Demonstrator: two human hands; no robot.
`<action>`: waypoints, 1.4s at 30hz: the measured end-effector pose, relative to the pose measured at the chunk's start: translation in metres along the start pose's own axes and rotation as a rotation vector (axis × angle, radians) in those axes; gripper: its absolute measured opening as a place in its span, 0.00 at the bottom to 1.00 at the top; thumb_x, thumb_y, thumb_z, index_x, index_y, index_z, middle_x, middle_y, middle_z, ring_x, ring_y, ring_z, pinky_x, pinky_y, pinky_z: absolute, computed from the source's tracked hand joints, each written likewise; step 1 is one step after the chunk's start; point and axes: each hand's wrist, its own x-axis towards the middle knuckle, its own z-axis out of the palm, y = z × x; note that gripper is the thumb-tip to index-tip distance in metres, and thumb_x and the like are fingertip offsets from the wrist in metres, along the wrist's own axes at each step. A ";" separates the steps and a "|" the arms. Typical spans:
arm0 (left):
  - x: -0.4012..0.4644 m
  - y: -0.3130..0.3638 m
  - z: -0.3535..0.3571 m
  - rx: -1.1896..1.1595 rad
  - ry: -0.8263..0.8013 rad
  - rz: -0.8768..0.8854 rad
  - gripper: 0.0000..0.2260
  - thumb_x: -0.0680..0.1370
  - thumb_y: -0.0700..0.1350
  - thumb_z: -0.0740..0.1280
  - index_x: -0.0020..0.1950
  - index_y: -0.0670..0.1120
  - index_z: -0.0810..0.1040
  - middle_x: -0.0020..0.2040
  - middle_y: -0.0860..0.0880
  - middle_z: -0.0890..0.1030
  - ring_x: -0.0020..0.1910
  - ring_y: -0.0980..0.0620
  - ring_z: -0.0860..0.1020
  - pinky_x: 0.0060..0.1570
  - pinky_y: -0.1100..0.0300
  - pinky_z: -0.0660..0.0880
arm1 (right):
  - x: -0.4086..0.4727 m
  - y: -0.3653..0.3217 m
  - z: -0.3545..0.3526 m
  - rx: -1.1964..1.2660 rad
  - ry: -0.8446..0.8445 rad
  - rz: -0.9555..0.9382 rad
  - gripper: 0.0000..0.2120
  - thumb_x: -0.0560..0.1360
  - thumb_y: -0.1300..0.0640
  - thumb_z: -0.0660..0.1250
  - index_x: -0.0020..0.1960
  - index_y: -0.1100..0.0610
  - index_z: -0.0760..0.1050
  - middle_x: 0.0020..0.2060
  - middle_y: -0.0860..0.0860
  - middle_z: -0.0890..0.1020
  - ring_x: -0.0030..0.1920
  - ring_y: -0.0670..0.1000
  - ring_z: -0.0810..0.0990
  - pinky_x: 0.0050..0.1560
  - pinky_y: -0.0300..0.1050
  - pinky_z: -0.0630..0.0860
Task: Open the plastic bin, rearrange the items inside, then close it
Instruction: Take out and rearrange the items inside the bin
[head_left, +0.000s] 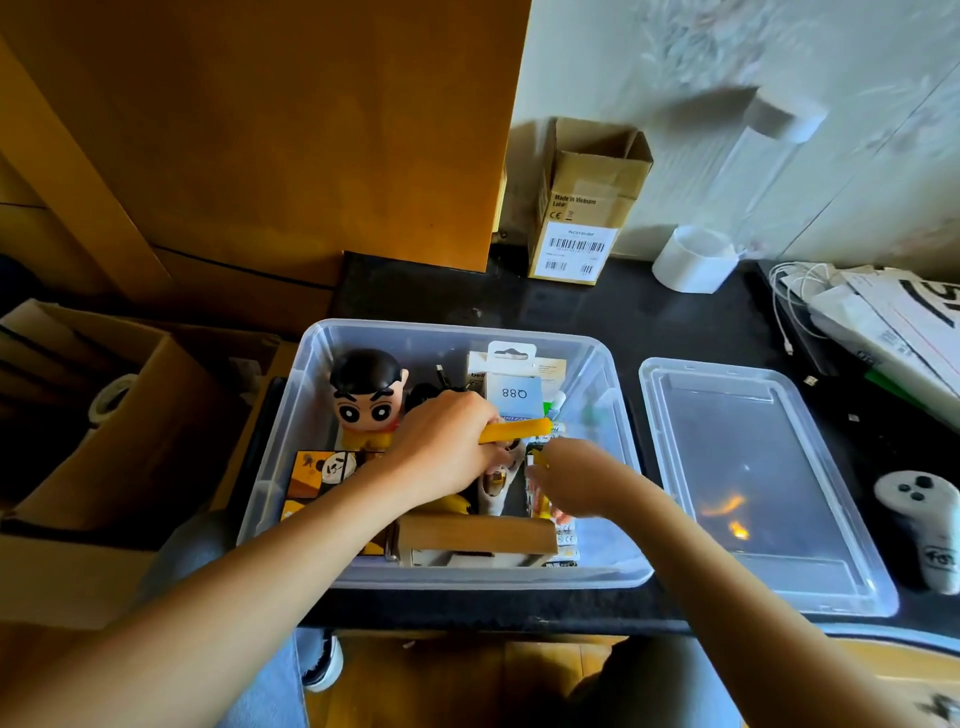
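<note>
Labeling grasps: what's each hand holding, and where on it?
Left hand grips a yellow stick-like item by its left end. Right hand reaches among packets; any hold cannot be told.

We see the plastic bin (605, 374) open on the counter (571, 306), with its lid (831, 561) lying flat just to its right. Inside the bin, a figurine (366, 397) stands at the back left, a hanging packet (514, 384) at the back middle, a printed box (322, 470) front left, and a cardboard box (475, 538) against the front wall. Behind the bin, a carton (587, 208) stands by the wall, with a tape roll (693, 260) to its right. Right of the lid lies a controller (922, 525), with papers (893, 322) behind it. Left of the counter sits an open cardboard crate (93, 415).
</note>
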 end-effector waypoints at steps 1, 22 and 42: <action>0.000 0.000 -0.001 0.005 -0.001 -0.003 0.15 0.75 0.49 0.69 0.30 0.51 0.70 0.47 0.53 0.83 0.32 0.57 0.76 0.26 0.64 0.62 | 0.005 -0.002 0.000 0.024 -0.044 0.022 0.07 0.79 0.62 0.59 0.53 0.63 0.75 0.54 0.59 0.79 0.49 0.53 0.79 0.44 0.42 0.72; -0.005 -0.003 0.000 -0.053 -0.002 -0.013 0.08 0.74 0.52 0.70 0.36 0.52 0.77 0.35 0.55 0.81 0.28 0.61 0.73 0.28 0.66 0.63 | 0.036 0.003 0.005 -0.001 0.105 0.025 0.11 0.73 0.64 0.66 0.55 0.61 0.79 0.45 0.54 0.85 0.46 0.52 0.84 0.50 0.44 0.80; -0.004 0.008 -0.015 -0.398 0.026 -0.082 0.10 0.76 0.59 0.66 0.45 0.53 0.71 0.36 0.56 0.74 0.32 0.62 0.74 0.29 0.70 0.65 | -0.021 0.013 -0.036 0.620 0.253 -0.234 0.05 0.77 0.60 0.64 0.52 0.56 0.78 0.37 0.50 0.84 0.27 0.44 0.81 0.32 0.35 0.79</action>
